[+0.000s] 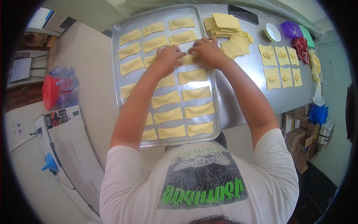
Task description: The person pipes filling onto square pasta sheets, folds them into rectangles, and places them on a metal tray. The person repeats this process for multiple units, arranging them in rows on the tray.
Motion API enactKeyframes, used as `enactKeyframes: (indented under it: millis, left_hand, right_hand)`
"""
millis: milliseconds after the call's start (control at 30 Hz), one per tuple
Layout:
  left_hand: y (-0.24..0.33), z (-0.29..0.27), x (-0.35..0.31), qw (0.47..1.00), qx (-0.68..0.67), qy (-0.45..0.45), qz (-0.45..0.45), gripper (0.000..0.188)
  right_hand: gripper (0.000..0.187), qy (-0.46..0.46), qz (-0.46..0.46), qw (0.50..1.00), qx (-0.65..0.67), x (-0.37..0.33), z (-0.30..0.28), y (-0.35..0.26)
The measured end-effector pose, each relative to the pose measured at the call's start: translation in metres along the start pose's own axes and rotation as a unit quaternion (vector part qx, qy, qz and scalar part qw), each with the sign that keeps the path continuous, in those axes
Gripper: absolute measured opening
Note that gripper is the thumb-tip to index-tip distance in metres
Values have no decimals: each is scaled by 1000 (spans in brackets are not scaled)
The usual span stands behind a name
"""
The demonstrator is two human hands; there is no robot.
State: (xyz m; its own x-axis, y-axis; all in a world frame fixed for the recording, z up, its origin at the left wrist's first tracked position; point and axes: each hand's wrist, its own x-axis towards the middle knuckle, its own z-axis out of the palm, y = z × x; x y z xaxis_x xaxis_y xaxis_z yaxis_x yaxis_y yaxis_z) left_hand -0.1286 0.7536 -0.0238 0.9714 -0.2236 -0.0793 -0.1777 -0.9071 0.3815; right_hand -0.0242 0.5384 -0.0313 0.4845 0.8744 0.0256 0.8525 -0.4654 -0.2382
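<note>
Dough strip (pixel 188 59), smooth, oblong, on metal tray (pixel 160 16), touches curled left fingers (pixel 178 54) and right fingers (pixel 196 49), grip unclear.

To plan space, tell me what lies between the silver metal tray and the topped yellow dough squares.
The head view shows a pile of flat yellow dough sheets, plus the right forearm.

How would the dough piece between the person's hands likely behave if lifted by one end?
The dough piece would probably sag; neighbouring pieces have soft, wavy edges. It is likely easily dented, since the same dough looks pliable and unbaked. Rolling seems unlikely given the flat, oblong shapes across the tray.
</note>
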Motion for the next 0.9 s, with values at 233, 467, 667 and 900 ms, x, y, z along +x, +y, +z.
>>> enactKeyframes:
  millis: [233, 467, 667, 900]
  left_hand:
    - [-66, -13, -54, 987, 3, 147, -70, 31]
    - [-81, -10, -63, 991, 13, 106, -76, 30]
    - [-77, -20, -63, 993, -38, 69, -92, 34]
    - [-78, -37, -78, 977, -192, 24, -86, 41]
  right_hand:
    - [33, 68, 8, 992, 110, 29, -4, -46]
    - [33, 45, -32, 998, 14, 76, 43, -94]
    - [31, 11, -40, 999, -28, 91, 27, -95]
    - [38, -132, 11, 978, 158, 99, -2, -95]
